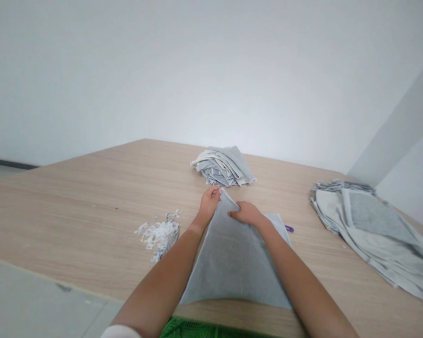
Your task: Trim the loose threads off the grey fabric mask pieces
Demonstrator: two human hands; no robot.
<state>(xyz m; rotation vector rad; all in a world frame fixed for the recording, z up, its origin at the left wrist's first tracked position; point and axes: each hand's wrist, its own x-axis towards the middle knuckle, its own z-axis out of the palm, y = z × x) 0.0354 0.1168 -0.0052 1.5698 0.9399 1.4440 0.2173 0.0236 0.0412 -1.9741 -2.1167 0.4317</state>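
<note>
A grey cloth (236, 263) lies spread on the wooden table in front of me, its far edge gathered up between my hands. At its far left corner, my left hand (209, 202) pinches the hem with the fingertips. My right hand (246, 212) grips the same edge a little to the right, thumb on top of the fabric. Just beyond the right forearm, a purple-handled tool (289, 228) shows only in part; I cannot make out its kind.
Left of the cloth lies a heap of white and grey fabric scraps (162, 234). Toward the wall sits a pile of folded grey cloths (223, 165). A larger stack of cloths (370, 225) is on the right. Something green and mesh-like (197, 328) shows at the near table edge.
</note>
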